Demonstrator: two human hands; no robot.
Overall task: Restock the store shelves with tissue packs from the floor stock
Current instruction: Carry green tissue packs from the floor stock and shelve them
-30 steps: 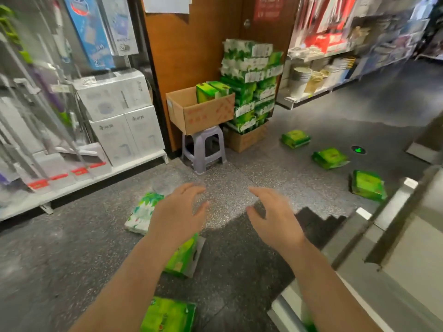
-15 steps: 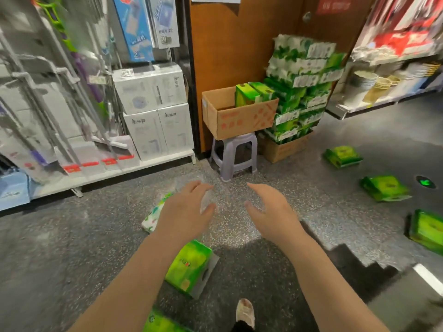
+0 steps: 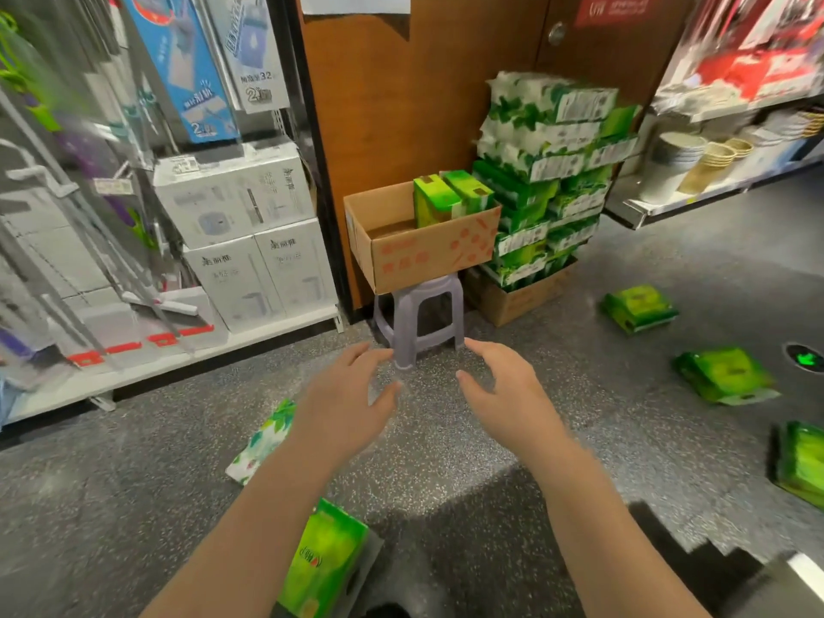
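My left hand [image 3: 345, 401] and my right hand [image 3: 506, 392] are held out side by side above the floor, fingers apart, holding nothing. Under my left arm lie a white leaf-printed tissue pack [image 3: 263, 441] and a green tissue pack [image 3: 325, 562]. Three more green tissue packs lie on the floor to the right, one far [image 3: 637, 307], one in the middle [image 3: 724, 374] and one at the frame edge [image 3: 802, 461]. Ahead, a cardboard box [image 3: 423, 254] holding two upright green packs [image 3: 450, 196] rests on a lilac plastic stool [image 3: 419, 316].
A tall stack of tissue packs [image 3: 550, 171] stands on a carton against the brown wall. A low white shelf [image 3: 187, 350] with white boxes and mops runs along the left. Another shelf [image 3: 695, 189] with cups is at the right. A green floor light [image 3: 807, 359] glows far right.
The view has moved closer to the stool and box. Both hands stay out in front, open, and have drifted forward toward the stool. The floor packs have slid lower and rightward in view.
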